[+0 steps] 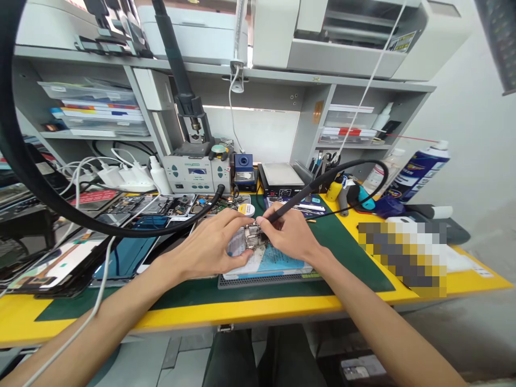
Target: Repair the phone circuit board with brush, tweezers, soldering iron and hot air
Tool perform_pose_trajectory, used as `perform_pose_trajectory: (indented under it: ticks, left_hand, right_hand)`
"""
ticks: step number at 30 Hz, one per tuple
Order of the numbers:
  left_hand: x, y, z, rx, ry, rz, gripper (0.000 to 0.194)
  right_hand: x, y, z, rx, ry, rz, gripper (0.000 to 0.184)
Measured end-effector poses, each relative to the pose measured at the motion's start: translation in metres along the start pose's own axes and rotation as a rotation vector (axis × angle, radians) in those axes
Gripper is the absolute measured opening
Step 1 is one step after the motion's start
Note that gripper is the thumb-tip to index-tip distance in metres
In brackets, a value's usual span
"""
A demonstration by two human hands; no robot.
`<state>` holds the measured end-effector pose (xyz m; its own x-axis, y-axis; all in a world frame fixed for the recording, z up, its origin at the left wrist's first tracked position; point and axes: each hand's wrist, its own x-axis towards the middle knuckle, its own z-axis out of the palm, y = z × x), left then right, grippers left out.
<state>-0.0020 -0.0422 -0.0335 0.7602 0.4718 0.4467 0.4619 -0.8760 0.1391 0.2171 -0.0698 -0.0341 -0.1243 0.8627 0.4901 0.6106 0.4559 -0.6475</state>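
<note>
My left hand [215, 239] is closed around the edges of a small phone circuit board [252, 235], its thumb at the near edge and its fingers at the far edge. In my right hand [293, 232] is a black soldering iron [301, 194], gripped like a pen, with its tip end down at the board and hidden by the fingers. Its cable loops up and round to the right. Beneath the board lies a blue and white sheet or pad [282, 262], on top of a dark ribbed tray [266, 281].
Phones and phone parts [137, 242] crowd the left of the green mat [342, 258]. Behind stand a rework station [197, 174], a blue iron stand [244, 171] and a small hot plate [282, 177]. A spray can [419, 169] is at right. A thick black hose [52, 199] arches over the left side.
</note>
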Motion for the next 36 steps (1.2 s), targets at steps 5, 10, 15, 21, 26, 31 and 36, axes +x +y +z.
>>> perform_pose_trajectory:
  ticks: [5, 10, 15, 21, 26, 31, 36]
  left_hand:
    - [-0.0007, -0.0006, 0.0001, 0.011, 0.001, -0.002, 0.049]
    - [-0.0001, -0.0028, 0.002, 0.021, 0.011, -0.014, 0.052]
    - [0.0002, -0.0038, 0.0034, 0.028, 0.016, -0.016, 0.052]
    - [-0.0007, -0.0037, 0.0027, 0.017, 0.014, -0.015, 0.052]
    - [-0.0006, -0.0031, 0.0033, 0.027, 0.009, -0.033, 0.053]
    - [-0.0003, -0.0038, 0.0041, 0.032, 0.004, -0.032, 0.054]
    - [-0.0006, -0.0039, 0.0035, 0.037, 0.001, -0.039, 0.054]
  right_hand:
    - [-0.0001, 0.0005, 0.0, -0.006, -0.006, -0.001, 0.017]
    - [0.0003, 0.0, 0.0014, -0.011, 0.003, 0.013, 0.016]
    - [0.0009, 0.0008, 0.0015, -0.009, 0.001, 0.019, 0.016]
    - [0.0012, 0.0011, 0.0014, -0.003, -0.005, 0.042, 0.016]
    - [0.0021, 0.003, 0.0001, -0.085, 0.082, 0.065, 0.017]
    - [0.0029, 0.004, -0.0004, -0.111, 0.096, 0.043, 0.019]
    - [0.003, 0.0044, 0.0, -0.1, 0.092, 0.035, 0.021]
